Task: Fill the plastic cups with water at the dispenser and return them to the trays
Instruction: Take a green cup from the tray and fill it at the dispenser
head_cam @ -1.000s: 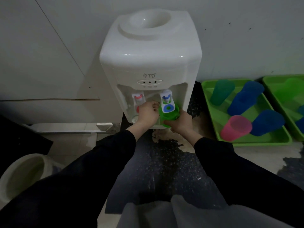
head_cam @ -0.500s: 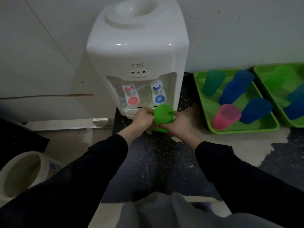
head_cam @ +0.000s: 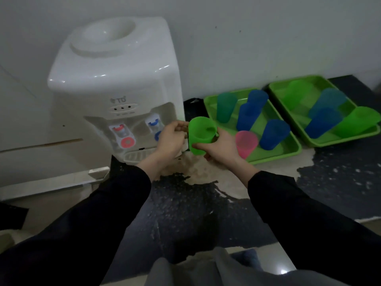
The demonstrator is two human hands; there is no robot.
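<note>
R hand (head_cam: pixel 220 145) grips green cup (head_cam: pixel 203 135), upright btwn dispenser (head_cam: pixel 115 79) & near tray (head_cam: pixel 274 156). L hand (head_cam: pixel 171 139) curls at rim, half-hiding blue tap (head_cam: pixel 153 122); can't tell if gripping. Water inside unclear.

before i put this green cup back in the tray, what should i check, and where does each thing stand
1. Grip: right hand fingers curl round the green cup, low on its wall: ok
2. Cup mouth up, roughly upright: ok
3. Water level inside: cannot tell
4. Clear of the blue tap: cup is to its right, apart from it: ok
5. Left hand at the cup's rim side, gripping or only touching: cannot tell
6. Landing spot: near tray shows bare floor along its front, right of the pink cup: ok
</note>
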